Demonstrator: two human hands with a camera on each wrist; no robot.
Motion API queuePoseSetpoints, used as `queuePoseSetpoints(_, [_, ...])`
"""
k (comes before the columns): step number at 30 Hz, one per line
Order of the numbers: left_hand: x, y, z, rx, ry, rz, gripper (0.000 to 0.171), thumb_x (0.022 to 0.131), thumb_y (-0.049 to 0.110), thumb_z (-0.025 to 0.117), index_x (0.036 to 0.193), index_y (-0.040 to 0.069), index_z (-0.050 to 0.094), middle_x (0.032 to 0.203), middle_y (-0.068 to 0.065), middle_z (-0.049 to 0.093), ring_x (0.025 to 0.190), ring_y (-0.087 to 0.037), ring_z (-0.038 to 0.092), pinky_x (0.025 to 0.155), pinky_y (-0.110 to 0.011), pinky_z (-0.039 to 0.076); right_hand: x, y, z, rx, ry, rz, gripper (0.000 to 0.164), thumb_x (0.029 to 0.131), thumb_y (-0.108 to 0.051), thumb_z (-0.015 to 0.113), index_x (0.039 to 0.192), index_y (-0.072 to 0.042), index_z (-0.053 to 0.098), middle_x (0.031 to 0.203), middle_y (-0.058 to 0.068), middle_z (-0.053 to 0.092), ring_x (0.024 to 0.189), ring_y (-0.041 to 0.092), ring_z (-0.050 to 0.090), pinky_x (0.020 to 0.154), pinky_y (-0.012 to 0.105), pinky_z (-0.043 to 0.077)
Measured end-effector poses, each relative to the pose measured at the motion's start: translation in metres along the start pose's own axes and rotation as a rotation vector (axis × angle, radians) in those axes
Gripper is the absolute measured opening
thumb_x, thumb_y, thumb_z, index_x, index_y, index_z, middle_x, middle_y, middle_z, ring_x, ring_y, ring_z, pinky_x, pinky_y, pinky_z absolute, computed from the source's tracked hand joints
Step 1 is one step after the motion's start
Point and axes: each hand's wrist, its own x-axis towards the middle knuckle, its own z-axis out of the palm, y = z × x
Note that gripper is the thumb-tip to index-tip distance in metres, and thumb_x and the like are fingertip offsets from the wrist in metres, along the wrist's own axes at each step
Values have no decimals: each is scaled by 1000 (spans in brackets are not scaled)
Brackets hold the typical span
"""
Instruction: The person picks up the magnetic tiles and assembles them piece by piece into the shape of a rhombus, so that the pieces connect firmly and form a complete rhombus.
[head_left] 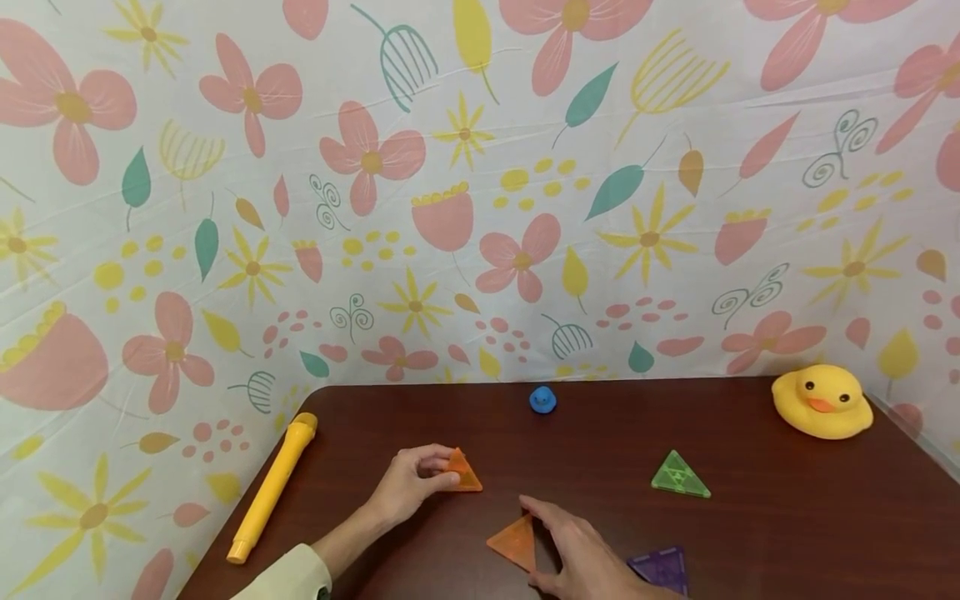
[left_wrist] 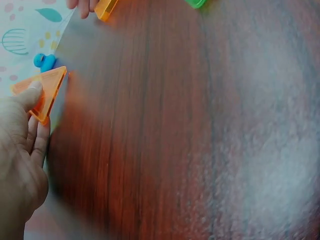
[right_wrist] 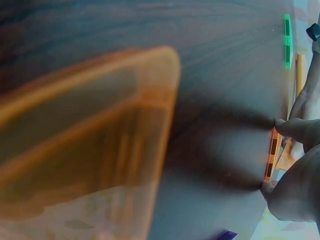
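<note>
My left hand (head_left: 408,479) pinches an orange triangular magnetic tile (head_left: 465,473); the left wrist view has the thumb across the face of that tile (left_wrist: 50,85). Closer to me, my right hand (head_left: 581,550) holds a second orange triangular magnetic tile (head_left: 516,542) between thumb and fingertip, at two ends of one edge. The right wrist view gives this tile (right_wrist: 272,155) edge-on. A purple tile (head_left: 663,569) lies beside the right hand, partly covered by it. Farther right lies a green triangular tile (head_left: 678,477). The two orange tiles are apart.
A yellow toy microphone (head_left: 273,487) lies along the table's left edge. At the back stand a small blue duck (head_left: 542,400) and a large yellow duck (head_left: 822,402). Flowered cloth (head_left: 480,208) hangs behind the brown table (head_left: 600,433). A blurred orange translucent piece (right_wrist: 100,125) fills the right wrist view's left.
</note>
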Motion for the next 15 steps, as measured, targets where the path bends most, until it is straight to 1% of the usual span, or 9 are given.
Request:
queuePoseSetpoints(5, [-3,6,4,-47,-13,-19,35,95,16,83,126,3,75,108,-8,79,100,-18,73,78,-27,61,-1,2,0,-16,6,-31,84,86,-16,91,153,7,47,148,25,57,130,48,58,97,58,53])
queuePoseSetpoints(10, [-4,16,10,-79,-25,-20,29,95,14,83,120,2,75,105,-10,79,96,-18,75,75,-28,62,-2,5,-1,-21,11,-60,84,86,-18,92,153,6,47,147,23,58,128,46,59,96,52,55])
queuePoseSetpoints(15, [-7,25,17,-73,-25,-15,27,93,14,84,116,4,75,102,-8,80,91,-17,76,70,-24,59,-3,5,-2,-21,13,-47,83,87,-21,91,152,4,47,145,19,59,131,46,57,99,56,52])
